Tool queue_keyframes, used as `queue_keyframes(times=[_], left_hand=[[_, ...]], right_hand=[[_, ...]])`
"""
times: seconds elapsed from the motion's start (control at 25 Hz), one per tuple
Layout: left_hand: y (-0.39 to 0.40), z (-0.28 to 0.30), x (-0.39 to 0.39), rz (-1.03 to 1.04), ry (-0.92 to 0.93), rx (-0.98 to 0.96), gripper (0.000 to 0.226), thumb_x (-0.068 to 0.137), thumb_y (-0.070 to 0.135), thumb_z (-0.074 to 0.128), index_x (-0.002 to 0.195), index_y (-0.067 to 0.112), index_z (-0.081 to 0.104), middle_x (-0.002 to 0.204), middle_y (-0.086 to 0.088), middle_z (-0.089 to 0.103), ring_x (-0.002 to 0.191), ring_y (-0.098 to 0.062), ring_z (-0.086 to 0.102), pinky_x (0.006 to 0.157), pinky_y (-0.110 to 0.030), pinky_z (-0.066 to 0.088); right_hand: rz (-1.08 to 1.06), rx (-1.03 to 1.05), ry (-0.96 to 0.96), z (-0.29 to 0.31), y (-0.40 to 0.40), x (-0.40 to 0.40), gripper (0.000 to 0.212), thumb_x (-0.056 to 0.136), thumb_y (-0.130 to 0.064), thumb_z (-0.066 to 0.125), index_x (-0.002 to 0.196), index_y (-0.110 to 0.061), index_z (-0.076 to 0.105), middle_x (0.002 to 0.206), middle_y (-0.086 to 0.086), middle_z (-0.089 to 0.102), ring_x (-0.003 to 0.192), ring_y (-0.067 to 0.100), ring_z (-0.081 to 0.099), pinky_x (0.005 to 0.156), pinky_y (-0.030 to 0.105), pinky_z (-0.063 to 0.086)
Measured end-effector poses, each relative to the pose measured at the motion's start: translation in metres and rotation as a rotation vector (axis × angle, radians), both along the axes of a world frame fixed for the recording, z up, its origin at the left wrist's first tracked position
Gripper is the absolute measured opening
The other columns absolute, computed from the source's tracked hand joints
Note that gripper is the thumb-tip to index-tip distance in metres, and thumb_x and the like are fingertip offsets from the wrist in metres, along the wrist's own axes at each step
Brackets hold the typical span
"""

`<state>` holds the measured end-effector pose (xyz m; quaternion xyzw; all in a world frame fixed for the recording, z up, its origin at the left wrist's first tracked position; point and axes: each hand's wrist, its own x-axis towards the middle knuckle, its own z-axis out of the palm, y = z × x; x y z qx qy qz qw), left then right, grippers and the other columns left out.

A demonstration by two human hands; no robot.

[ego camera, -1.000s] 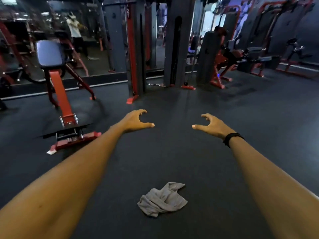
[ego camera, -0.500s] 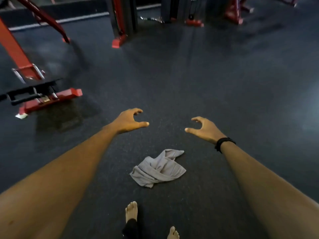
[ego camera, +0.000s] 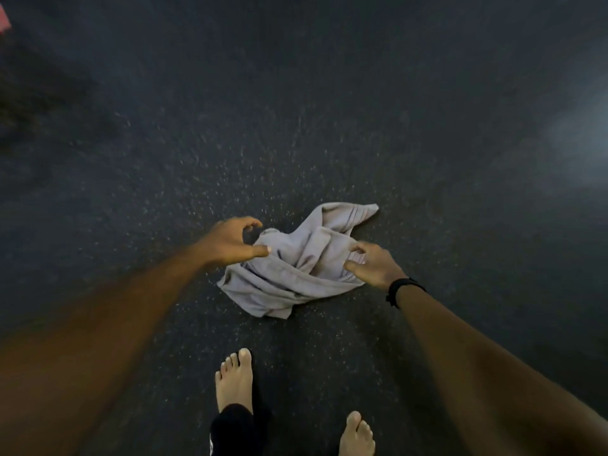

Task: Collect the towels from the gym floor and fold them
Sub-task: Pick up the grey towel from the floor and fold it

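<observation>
A crumpled grey towel (ego camera: 296, 271) lies on the dark speckled gym floor (ego camera: 296, 126). My left hand (ego camera: 230, 243) hovers over the towel's left edge, thumb and fingers spread in a wide curve with nothing between them. My right hand (ego camera: 371, 266), with a black band on its wrist, is over the towel's right side, thumb and forefinger apart and close to the cloth. I cannot tell whether either hand touches the towel.
My two bare feet (ego camera: 235, 380) stand on the floor just below the towel. A red piece of gym equipment (ego camera: 4, 18) shows at the top left corner. Dark floor surrounds the towel on all sides.
The view has tipped down toward the floor and the gym machines have left the frame. Both hands came down from above the towel to its left and right sides.
</observation>
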<state>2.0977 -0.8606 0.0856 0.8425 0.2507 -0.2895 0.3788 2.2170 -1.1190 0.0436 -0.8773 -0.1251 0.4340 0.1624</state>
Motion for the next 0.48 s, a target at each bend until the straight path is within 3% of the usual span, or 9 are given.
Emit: queue_keyframes(times=[0.24,0.4,0.48], left_hand=[[0.005,-0.129,-0.018,0.014,0.063,-0.065,0.062,0.078,0.041,0.073,0.133,0.022,0.05,0.133,-0.002,0.054,0.118,-0.018,0.052,0.094,-0.03,0.043],[0.005,-0.157,-0.028,0.031,0.084,-0.092,0.066,0.077,0.044,0.074,0.134,0.025,0.048,0.137,-0.002,0.051,0.121,-0.019,0.05,0.092,-0.03,0.041],[0.005,-0.156,-0.03,0.026,0.084,-0.087,0.066,0.076,0.044,0.074,0.134,0.025,0.05,0.137,-0.002,0.051,0.121,-0.018,0.051,0.092,-0.03,0.042]], right_hand=[[0.077,-0.063,0.043,-0.148,0.011,-0.046,0.047,0.092,-0.03,0.057,0.133,-0.01,0.048,0.134,0.011,0.054,0.122,0.029,0.051,0.1,0.038,0.043],[0.156,-0.078,0.075,-0.192,0.022,-0.071,0.065,0.082,-0.044,0.065,0.138,-0.018,0.041,0.137,0.008,0.051,0.125,0.032,0.045,0.103,0.044,0.04],[0.292,-0.154,0.013,-0.2,0.025,-0.077,0.056,0.084,-0.045,0.063,0.131,-0.02,0.048,0.133,0.007,0.053,0.125,0.032,0.042,0.105,0.045,0.037]])
